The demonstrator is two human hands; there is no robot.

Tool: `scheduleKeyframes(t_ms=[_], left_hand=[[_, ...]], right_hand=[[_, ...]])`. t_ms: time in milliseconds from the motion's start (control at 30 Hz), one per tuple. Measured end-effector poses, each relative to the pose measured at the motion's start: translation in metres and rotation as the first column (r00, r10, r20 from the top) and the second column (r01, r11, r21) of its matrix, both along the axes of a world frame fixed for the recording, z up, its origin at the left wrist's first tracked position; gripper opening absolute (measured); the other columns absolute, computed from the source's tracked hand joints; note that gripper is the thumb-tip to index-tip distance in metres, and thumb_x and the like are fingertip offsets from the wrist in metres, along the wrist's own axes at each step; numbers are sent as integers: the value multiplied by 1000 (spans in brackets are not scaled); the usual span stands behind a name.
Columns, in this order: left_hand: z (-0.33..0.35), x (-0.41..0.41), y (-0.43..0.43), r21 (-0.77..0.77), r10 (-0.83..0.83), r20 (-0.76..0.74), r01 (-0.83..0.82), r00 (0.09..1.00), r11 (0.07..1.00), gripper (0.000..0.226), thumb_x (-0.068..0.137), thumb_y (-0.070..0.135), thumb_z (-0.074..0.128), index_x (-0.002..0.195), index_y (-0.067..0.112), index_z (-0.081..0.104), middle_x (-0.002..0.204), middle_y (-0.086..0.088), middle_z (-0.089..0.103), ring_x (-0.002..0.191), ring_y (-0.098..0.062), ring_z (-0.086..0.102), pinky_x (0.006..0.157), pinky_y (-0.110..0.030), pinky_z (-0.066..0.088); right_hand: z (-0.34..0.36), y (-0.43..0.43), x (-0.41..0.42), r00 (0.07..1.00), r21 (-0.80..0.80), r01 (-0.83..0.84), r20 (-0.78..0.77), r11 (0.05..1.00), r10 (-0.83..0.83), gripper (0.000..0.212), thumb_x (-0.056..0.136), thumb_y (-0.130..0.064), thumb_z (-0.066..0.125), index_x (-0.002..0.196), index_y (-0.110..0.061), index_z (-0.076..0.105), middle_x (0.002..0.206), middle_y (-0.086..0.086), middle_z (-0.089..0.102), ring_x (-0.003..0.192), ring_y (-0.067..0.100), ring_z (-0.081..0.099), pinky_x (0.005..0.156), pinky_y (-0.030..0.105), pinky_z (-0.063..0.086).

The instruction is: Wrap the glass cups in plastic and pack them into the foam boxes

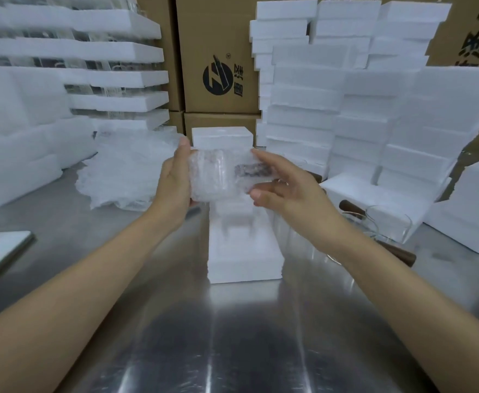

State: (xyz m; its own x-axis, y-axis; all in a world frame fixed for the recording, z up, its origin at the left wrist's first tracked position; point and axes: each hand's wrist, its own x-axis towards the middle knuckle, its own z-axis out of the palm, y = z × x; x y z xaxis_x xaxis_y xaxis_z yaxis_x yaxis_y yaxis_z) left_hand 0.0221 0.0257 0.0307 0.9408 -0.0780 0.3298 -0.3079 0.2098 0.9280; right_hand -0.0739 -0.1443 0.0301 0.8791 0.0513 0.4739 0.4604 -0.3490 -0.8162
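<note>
Foam box (244, 251) on table (232, 336), centre; wrapped cup (221, 174) above it, held between left hand (176, 180) and right hand (283, 188); plastic sheets (125, 171) left; foam stacks (346, 109) right, behind; cartons (218, 52) rearmost.

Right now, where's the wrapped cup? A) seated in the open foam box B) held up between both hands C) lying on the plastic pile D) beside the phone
B: the left hand and right hand hold the wrapped cup in the air, not yet in the foam box.
</note>
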Motion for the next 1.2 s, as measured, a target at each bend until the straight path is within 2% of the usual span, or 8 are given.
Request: scheduleKeyframes(t_ms=[200,300,433,533,767,900,1000,1200], left_hand=[[-6,-11,-9,143,-87,64,77,994,987,57,103,47,26,70,22,66,80,-4,67,75,-21,64,69,-27,45],[-4,-14,-8,164,-106,154,80,982,983,65,104,43,25,68,27,76,78,8,74,72,-7,70,56,-17,51],[-4,-18,-8,168,-73,140,49,987,985,65,103,46,24,62,30,72,63,12,69,59,0,65,47,-11,45],[-5,-21,-9,206,-106,169,70,980,976,71,104,45,19,58,35,72,62,16,68,60,4,65,49,-9,45],[-11,-25,-13,324,-243,240,159,940,933,58,93,54,22,51,32,54,96,10,74,89,-2,66,74,-12,45],[-14,-28,-16,346,-309,251,213,917,914,50,93,53,24,69,18,48,96,16,72,99,2,62,87,-11,41],[-15,-32,-16,404,-409,246,291,879,867,48,80,71,49,85,24,57,102,22,66,106,4,56,91,-11,40],[-11,-30,-7,585,-401,280,176,872,792,37,63,55,70,90,30,67,113,25,58,114,3,51,99,-22,35]], right_hand=[[-6,-2,5,984,-12,133,122,991,-130,40,80,1,69,83,-37,58,75,-26,63,70,2,63,67,21,53],[-6,-3,5,980,-96,168,127,981,-155,39,80,-2,70,80,-39,55,76,-30,60,71,-2,59,64,17,52],[-7,-1,2,984,-69,147,116,987,-138,47,80,-8,69,109,-41,52,105,-28,57,101,-6,55,77,15,51],[-7,0,-1,984,-125,145,125,982,-129,52,78,-2,67,114,-38,55,111,-21,57,98,-6,55,78,10,46],[-2,-1,-3,997,-226,74,25,971,-70,35,71,9,66,95,-18,66,107,5,50,93,0,51,78,3,37],[1,-2,-2,996,-207,94,11,974,-94,33,70,13,65,83,-17,66,104,5,49,91,7,52,77,7,38],[2,-3,0,988,-167,154,30,974,-151,36,71,13,65,80,-22,66,97,-3,49,81,-2,51,67,4,37],[4,-7,-1,982,8,177,61,984,-177,55,70,13,62,105,-29,51,99,-5,52,70,5,53,58,16,43]])
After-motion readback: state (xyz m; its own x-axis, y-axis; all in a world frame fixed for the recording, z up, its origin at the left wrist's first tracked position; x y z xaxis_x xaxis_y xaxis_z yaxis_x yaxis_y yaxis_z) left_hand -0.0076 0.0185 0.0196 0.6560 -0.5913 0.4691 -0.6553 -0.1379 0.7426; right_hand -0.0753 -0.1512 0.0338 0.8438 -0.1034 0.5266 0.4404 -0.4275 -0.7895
